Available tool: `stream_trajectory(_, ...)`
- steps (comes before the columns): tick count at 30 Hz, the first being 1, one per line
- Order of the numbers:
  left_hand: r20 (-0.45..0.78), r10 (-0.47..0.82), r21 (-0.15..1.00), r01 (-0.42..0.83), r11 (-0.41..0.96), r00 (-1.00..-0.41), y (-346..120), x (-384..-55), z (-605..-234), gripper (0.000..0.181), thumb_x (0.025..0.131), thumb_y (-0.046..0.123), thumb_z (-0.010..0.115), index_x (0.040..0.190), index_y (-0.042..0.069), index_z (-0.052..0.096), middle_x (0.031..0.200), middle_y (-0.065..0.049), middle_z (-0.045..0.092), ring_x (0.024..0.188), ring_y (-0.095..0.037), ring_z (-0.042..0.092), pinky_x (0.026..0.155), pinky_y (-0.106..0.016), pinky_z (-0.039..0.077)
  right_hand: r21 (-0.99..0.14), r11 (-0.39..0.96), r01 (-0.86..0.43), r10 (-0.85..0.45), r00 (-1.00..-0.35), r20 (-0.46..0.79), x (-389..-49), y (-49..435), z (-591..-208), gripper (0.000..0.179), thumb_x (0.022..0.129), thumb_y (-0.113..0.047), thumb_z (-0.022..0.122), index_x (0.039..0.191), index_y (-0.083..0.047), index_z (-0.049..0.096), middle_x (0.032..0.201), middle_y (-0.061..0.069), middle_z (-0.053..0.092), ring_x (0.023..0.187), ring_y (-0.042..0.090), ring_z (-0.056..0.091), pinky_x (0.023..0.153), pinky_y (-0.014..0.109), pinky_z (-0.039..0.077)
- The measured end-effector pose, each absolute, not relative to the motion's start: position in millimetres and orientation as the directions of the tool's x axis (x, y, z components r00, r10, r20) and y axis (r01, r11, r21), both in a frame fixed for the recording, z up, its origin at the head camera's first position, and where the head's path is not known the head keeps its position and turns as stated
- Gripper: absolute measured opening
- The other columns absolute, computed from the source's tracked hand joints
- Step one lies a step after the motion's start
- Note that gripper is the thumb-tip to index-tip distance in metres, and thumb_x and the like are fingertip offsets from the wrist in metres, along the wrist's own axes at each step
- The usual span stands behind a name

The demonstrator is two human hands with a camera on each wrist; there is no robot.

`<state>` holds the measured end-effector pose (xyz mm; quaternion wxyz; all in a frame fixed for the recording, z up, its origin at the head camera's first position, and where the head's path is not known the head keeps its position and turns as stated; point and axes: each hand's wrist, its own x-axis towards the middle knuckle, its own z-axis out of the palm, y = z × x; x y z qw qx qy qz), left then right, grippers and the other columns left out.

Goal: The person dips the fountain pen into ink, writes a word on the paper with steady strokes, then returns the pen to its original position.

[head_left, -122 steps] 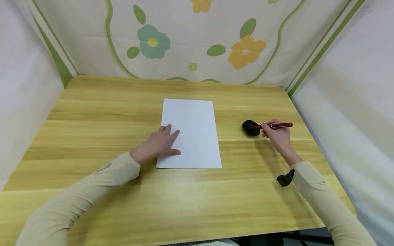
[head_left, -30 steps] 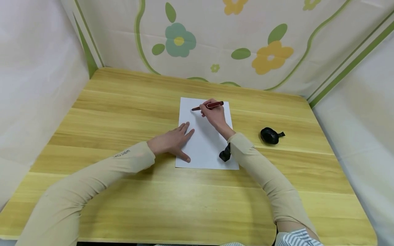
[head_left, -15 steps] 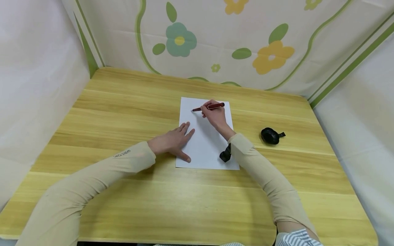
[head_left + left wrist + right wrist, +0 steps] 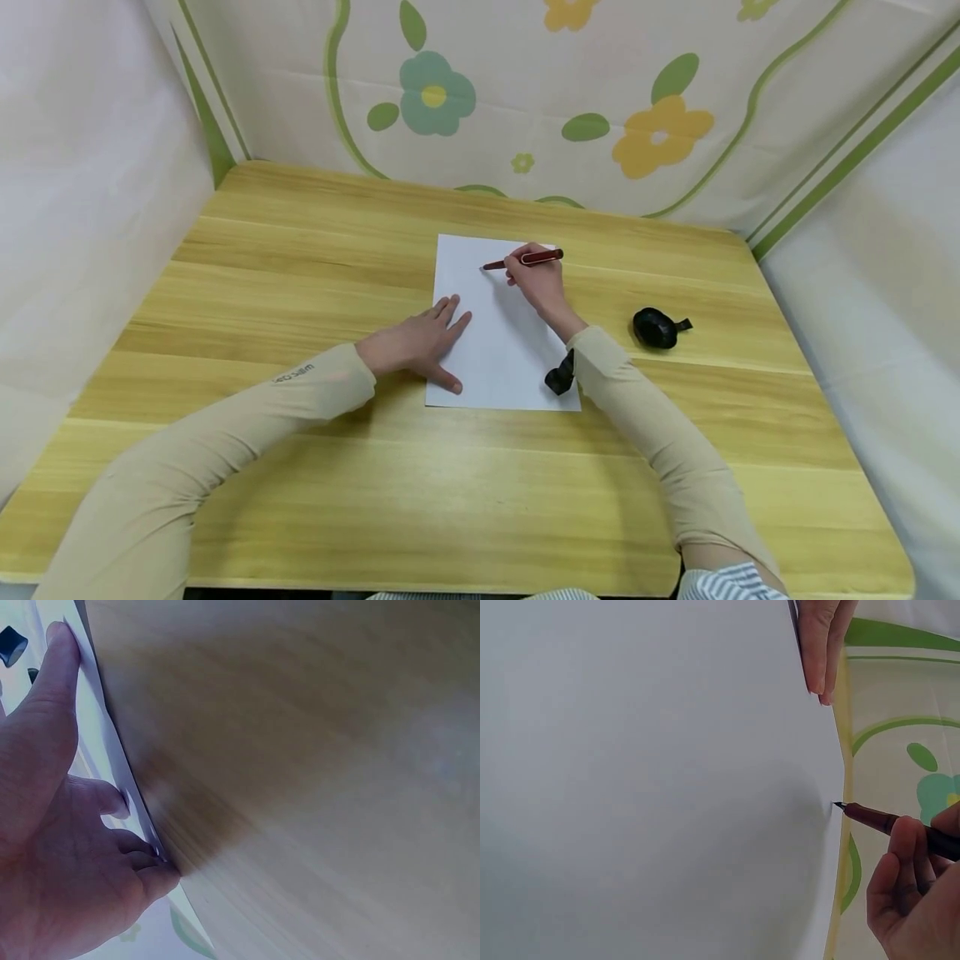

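Observation:
A sheet of white paper (image 4: 495,367) lies upright on the table in the head view. My left hand (image 4: 420,342) rests on its left edge with fingers and thumb spread. In the left wrist view, the thumb (image 4: 56,675) reaches along the paper's edge. My right hand (image 4: 538,279) pinches a dark red fountain pen (image 4: 542,257) over the upper part of the sheet. The pen's dark nib (image 4: 838,804) meets the paper in the right wrist view. Any mark there is too faint to make out.
To the right of the paper, a rounded black object (image 4: 655,328) with a short tab sits on the wooden table (image 4: 360,500). A black wrist camera (image 4: 558,379) hangs under the right cuff. A flower-printed cloth (image 4: 495,100) stands behind the table, with white cloth at both sides.
My right hand has brought the pen from the black object to the paper. Over the last half second it has slid slightly right. My left hand stays on the sheet.

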<state>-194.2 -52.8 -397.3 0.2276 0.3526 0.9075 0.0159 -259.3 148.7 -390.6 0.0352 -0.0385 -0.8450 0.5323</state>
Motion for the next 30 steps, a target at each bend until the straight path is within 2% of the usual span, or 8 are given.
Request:
stream_trajectory(9, -0.386, 0.662, 0.194, 0.645, 0.739, -0.642, -56, -193, -397, 0.115, 0.075, 0.067, 0.064, 0.152, 0.003, 0.006, 0.156, -0.027, -0.007, 0.146, -0.04, -0.001, 0.115, -0.05, 0.023, -0.907, 0.42, 0.034, 0.137, -0.99, 0.026, -256, 164, -390, 0.012, 0.086, -0.014, 0.058, 0.091, -0.004, 0.063, 0.066, -0.003, 0.063, 0.053, 0.004, 0.061, 0.056, 0.02, 0.049)
stream_trajectory(20, -0.388, 0.658, 0.202, 0.637, 0.744, -0.645, -57, -196, -398, 0.116, 0.075, 0.067, 0.064, 0.152, 0.004, 0.006, 0.157, -0.025, -0.008, 0.147, -0.038, -0.003, 0.115, -0.049, 0.022, -0.908, 0.409, 0.089, 0.184, -0.983, -0.014, -255, 181, -388, 0.011, 0.087, -0.013, 0.058, 0.091, -0.005, 0.064, 0.072, 0.004, 0.067, 0.056, 0.007, 0.063, 0.068, 0.035, 0.054)
stream_trajectory(30, -0.384, 0.662, 0.203, 0.64, 0.741, -0.644, -58, -197, -399, 0.116, 0.074, 0.067, 0.064, 0.152, 0.004, 0.006, 0.157, -0.025, -0.007, 0.147, -0.039, -0.002, 0.114, -0.05, 0.024, -0.932, 0.347, 0.108, 0.24, -0.971, -0.023, -252, 197, -387, 0.009, 0.086, -0.012, 0.058, 0.088, -0.005, 0.063, 0.063, -0.004, 0.063, 0.053, 0.007, 0.061, 0.061, 0.026, 0.053)
